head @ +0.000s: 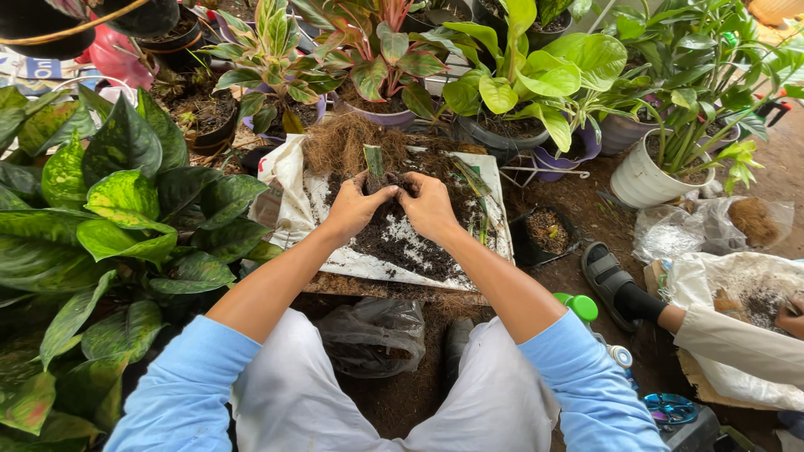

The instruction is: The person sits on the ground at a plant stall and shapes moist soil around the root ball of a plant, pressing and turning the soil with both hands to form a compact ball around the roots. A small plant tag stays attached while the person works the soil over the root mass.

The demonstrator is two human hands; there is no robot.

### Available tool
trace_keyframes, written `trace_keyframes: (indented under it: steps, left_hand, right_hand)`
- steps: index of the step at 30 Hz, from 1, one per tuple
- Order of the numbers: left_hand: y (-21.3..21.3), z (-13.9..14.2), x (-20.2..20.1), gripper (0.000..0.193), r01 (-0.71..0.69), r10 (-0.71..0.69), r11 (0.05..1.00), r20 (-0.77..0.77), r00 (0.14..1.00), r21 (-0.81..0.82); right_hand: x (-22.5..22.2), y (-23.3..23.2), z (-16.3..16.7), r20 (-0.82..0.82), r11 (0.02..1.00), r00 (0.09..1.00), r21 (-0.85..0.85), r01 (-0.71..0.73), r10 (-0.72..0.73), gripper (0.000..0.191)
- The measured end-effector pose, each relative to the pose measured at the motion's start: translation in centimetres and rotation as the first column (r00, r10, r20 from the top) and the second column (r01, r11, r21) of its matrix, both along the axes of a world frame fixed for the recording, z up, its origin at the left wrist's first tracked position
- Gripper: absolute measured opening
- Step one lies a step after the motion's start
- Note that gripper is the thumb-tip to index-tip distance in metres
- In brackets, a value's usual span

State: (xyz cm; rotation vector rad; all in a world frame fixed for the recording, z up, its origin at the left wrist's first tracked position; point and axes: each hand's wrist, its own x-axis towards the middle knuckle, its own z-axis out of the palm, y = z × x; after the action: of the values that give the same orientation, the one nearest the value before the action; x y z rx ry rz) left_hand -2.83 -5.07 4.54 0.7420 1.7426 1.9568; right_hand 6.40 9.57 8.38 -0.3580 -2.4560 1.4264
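A large speckled-leaf plant (126,209) fills the left. At centre, a white sheet (352,264) strewn with dark soil (402,243) lies on a low desk (377,290). The left hand (356,208) and right hand (427,205) meet over the soil, each grip closed on the root clump (383,186) of a small cutting (374,161). Right: a white pot (641,180) and another person's sandalled foot (610,280).

Plant cutting (374,161): we record a short green stub standing upright, its base buried in a dark soil clump (387,186). Soil clump: black, crumbly, heaped on the white sheet (347,261), with brown root fibre (339,142) just behind it.
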Motion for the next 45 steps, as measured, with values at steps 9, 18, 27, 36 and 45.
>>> trace_keyframes:
  steps: [9, 18, 27, 36, 45]
  left_hand:
    - [-1.1, 0.5, -0.1, 0.036, -0.030, 0.029, 0.994, -0.013, 1.000, -0.102]
    - [0.4, 1.2, 0.7, 0.032, -0.010, 0.010, 1.000, -0.022, 1.000, -0.003]
    - [1.1, 1.6, 1.1, 0.030, -0.205, 0.196, 0.978, -0.172, 0.965, -0.034]
    - [0.4, 2.7, 1.0, 0.030, -0.316, 0.287, 0.916, -0.146, 0.947, -0.249]
    - [0.1, 3.5, 0.7, 0.040, -0.419, 0.420, 0.885, -0.039, 0.907, -0.204]
  right_hand:
    - [-0.4, -0.5, -0.7, -0.127, 0.991, 0.986, -0.071, -0.114, 0.104, 0.031]
    - [0.8, 0.5, 0.5, -0.045, 0.991, 0.993, 0.080, -0.108, 0.111, 0.017]
    - [1.4, 0.1, 0.1, -0.080, 0.980, 0.977, 0.012, -0.199, 0.199, 0.030]
    - [0.9, -0.9, 0.2, -0.150, 0.992, 0.981, -0.018, -0.124, 0.120, 0.052]
    - [0.7, -1.8, 0.8, -0.149, 0.997, 0.988, -0.059, -0.056, 0.047, 0.045]
